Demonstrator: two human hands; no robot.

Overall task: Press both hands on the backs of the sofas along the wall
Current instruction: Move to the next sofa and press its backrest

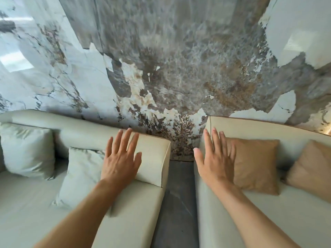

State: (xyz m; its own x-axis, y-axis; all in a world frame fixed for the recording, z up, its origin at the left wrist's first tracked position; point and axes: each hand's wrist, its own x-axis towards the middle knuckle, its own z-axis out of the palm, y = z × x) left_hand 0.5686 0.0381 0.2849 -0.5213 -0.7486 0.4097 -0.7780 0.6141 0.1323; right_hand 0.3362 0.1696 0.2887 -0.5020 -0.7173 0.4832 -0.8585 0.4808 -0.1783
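Two cream sofas stand side by side against a marble wall (179, 68), with a narrow gap between them. My left hand (120, 158) is open, fingers spread, in front of the right end of the left sofa's backrest (154, 153). My right hand (214, 158) is open too, fingers together and pointing up, over the left end of the right sofa's backrest (250, 127). Whether either palm touches the cushion I cannot tell. Both forearms reach in from the bottom of the view.
Two white marbled pillows (26, 149) (80, 174) lean on the left sofa. Two tan pillows (256, 165) (311, 169) lean on the right sofa. A strip of dark floor (177, 203) runs between the sofas up to the wall.
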